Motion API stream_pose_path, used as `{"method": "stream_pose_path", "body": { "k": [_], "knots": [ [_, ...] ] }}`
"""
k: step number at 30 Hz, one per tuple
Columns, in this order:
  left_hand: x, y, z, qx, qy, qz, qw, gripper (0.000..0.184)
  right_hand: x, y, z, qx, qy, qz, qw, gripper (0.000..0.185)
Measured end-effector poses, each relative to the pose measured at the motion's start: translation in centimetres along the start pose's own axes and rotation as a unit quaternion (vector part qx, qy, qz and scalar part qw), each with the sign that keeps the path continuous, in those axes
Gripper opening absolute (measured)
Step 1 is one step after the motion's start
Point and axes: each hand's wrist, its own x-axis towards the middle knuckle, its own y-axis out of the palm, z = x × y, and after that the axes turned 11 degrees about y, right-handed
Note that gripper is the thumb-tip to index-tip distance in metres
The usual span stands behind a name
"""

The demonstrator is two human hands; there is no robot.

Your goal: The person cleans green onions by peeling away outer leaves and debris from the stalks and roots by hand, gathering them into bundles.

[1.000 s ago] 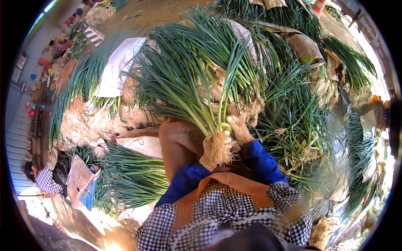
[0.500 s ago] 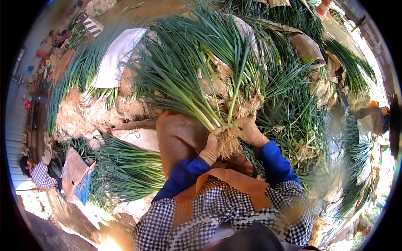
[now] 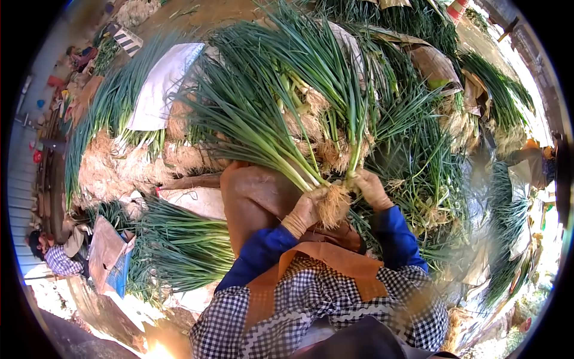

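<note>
My left hand (image 3: 307,210) is closed around the white bases of a bunch of green onions (image 3: 272,146), whose long leaves fan up and to the left. Pale stringy roots (image 3: 334,208) hang between my two hands. Gloved like the left, my right hand (image 3: 369,189) pinches a green onion stalk (image 3: 355,152) near its base, its leaves pointing upward. Its fingertips are close to the roots of the bunch and partly hidden. Behind both hands lies a heap of green onions (image 3: 311,122) with roots toward me.
More green onions (image 3: 185,242) lie at the left, beside a pinkish sack (image 3: 194,202). A white sheet (image 3: 164,87) covers part of the far pile. Loose greens (image 3: 418,173) spread at the right. Another person (image 3: 63,257) sits at the far left beside a cardboard piece (image 3: 107,251).
My right hand has moved slightly right, away from my left hand, and the stalk in it leans further right. My left hand stays nearly in place with the bunch.
</note>
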Motion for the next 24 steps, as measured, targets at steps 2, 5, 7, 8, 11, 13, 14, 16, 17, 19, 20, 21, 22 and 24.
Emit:
{"method": "stream_pose_path", "body": {
  "k": [2,5,7,8,11,13,14,16,17,19,20,21,22,24],
  "knots": [
    [0.6,-1.9,1.0,-0.002,-0.014,0.041,0.999,0.019,-0.4,2.2,1.2,-0.13,-0.146,-0.005,0.981,0.027],
    [1.2,-2.8,2.5,0.016,0.001,0.068,0.998,0.027,-0.2,3.1,0.2,-0.288,-0.296,-0.014,0.911,0.03],
    [1.4,-3.2,2.9,0.016,0.028,0.062,0.998,0.027,-0.6,2.0,-0.2,-0.354,-0.411,-0.035,0.839,0.03],
    [1.4,-3.3,3.1,0.014,0.057,0.056,0.997,0.026,-2.2,1.3,-0.1,-0.242,-0.337,-0.01,0.91,0.03],
    [1.6,-1.9,3.0,0.005,0.072,-0.011,0.997,0.024,-6.8,-3.2,2.2,-0.026,-0.062,-0.018,0.998,0.028],
    [1.4,-1.6,3.0,0.002,0.09,-0.018,0.996,0.024,-5.4,-8.3,1.6,-0.192,0.087,-0.083,0.974,0.024],
    [1.2,-1.6,3.1,0.0,0.089,-0.014,0.996,0.024,-4.0,-9.4,-1.2,-0.572,0.016,-0.255,0.779,0.02],
    [1.3,-1.3,3.0,0.091,0.139,0.01,0.986,0.023,-1.8,-9.4,-1.9,-0.618,-0.119,-0.279,0.726,0.023],
    [1.8,-1.0,3.0,0.087,0.148,0.012,0.985,0.023,-0.6,-7.3,0.4,-0.537,-0.143,-0.253,0.792,0.026],
    [2.0,-1.6,4.0,0.144,0.184,0.007,0.972,0.019,1.3,-1.9,3.6,-0.446,-0.184,-0.213,0.85,0.032],
    [2.4,-1.6,4.4,0.174,0.205,0.008,0.963,0.016,2.8,-0.4,5.1,-0.445,-0.216,-0.206,0.844,0.034],
    [2.6,-1.7,4.9,0.187,0.217,0.002,0.958,0.021,3.8,1.2,7.1,-0.488,-0.163,-0.192,0.836,0.034],
    [2.6,-1.8,5.1,0.188,0.219,0.001,0.957,0.021,4.7,2.2,8.6,-0.528,-0.108,-0.178,0.823,0.035],
    [2.9,-2.1,5.5,0.259,0.203,-0.048,0.943,0.024,7.5,2.3,9.5,-0.638,-0.062,-0.13,0.756,0.036]
  ]
}}
